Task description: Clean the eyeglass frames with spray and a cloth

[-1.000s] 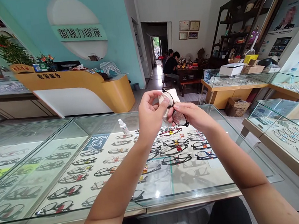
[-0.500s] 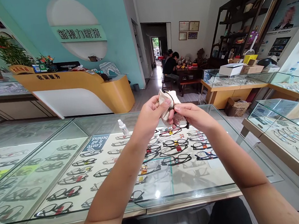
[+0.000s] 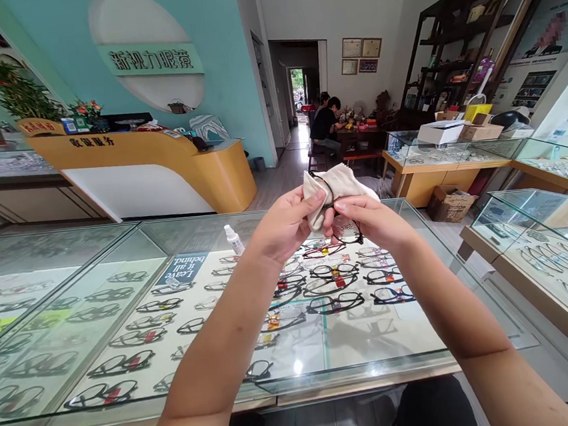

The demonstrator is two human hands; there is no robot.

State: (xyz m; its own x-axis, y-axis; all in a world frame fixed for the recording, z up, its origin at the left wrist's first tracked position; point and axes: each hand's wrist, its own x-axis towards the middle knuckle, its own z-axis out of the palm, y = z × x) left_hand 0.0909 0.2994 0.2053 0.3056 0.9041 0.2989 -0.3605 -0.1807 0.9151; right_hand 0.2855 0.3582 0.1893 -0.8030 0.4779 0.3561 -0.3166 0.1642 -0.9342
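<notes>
My left hand (image 3: 290, 218) is closed on a cream cloth (image 3: 345, 181), pressing it with the thumb against one lens of a pair of dark-rimmed eyeglasses (image 3: 348, 229). The thumb and fingers of my right hand (image 3: 379, 218) pinch the same eyeglasses near the middle of the frame. Droplets show on the other lens, which hangs below my fingers. Both hands are above the far edge of a glass display case (image 3: 379, 364). A small white spray bottle (image 3: 234, 240) stands left of my hands.
Rows of eyeglasses with coloured tags (image 3: 335, 303) lie inside the case. More glass cases (image 3: 557, 233) stand to the right, and a yellow-and-white counter (image 3: 210, 180) is at the back left. Farther back, people (image 3: 324, 125) sit at a dark table.
More of the cloth now shows, spread out to the right behind my right hand. Both hands stay in nearly the same place on the eyeglasses.
</notes>
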